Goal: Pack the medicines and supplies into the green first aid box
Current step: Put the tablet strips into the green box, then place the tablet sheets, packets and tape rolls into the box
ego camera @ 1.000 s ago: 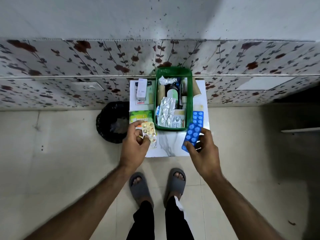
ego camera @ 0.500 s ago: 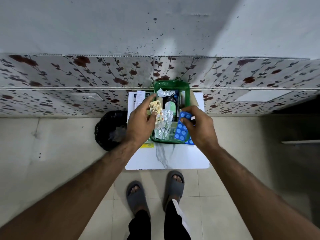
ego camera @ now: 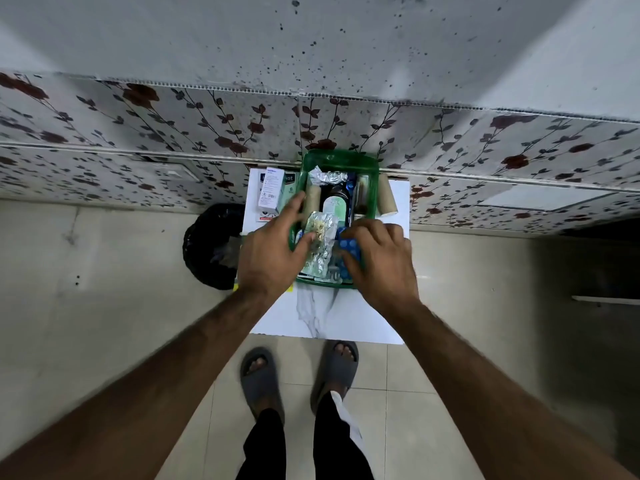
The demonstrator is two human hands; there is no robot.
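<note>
Putting pill strips into the green box (ego camera: 337,157) | left hand (ego camera: 268,252) pinches gold strip (ego camera: 320,233) | right hand (ego camera: 379,258) pinches blue strip (ego camera: 349,245) | next: let go, grab white boxes (ego camera: 272,192) at table's far left corner

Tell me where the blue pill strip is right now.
In the head view, the blue pill strip lies under the right hand, at the near right corner of the green box, beside the silver foil strips.
</note>
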